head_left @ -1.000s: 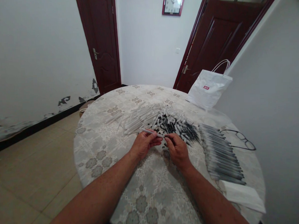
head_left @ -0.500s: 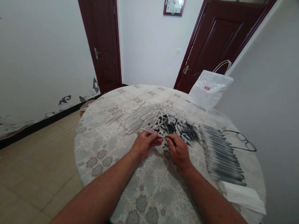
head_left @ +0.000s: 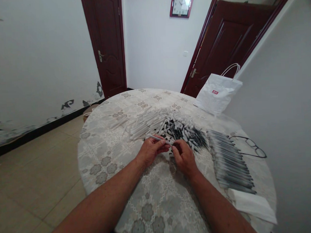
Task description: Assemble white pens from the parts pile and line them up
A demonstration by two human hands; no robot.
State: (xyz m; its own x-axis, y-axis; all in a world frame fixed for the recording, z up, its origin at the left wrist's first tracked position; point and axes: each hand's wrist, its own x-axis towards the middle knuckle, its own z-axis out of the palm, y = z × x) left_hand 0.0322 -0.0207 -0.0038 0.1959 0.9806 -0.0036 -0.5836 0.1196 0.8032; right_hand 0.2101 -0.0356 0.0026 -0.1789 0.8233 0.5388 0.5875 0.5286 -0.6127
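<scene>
My left hand (head_left: 152, 150) is closed around a slim pale pen barrel (head_left: 156, 137), held slantwise over the table. At the barrel's right end, the fingers of my right hand (head_left: 183, 156) pinch together; they hide most of what is there. Just beyond my hands lies a heap of clear white pen barrels (head_left: 145, 123). Black refills (head_left: 179, 131) and small white parts are mixed together to the right of that heap. A neat row of pens with dark insides (head_left: 232, 161) lies at my right.
The round table has a patterned cloth (head_left: 103, 170). Eyeglasses (head_left: 251, 146) lie beside the pen row, and a folded white paper (head_left: 254, 205) sits below it. A white handled bag (head_left: 217, 93) stands at the back right by the wall.
Both hands stay almost in place, with the pen barrel still between them. My right hand has shifted very slightly; the heaps and row look the same.
</scene>
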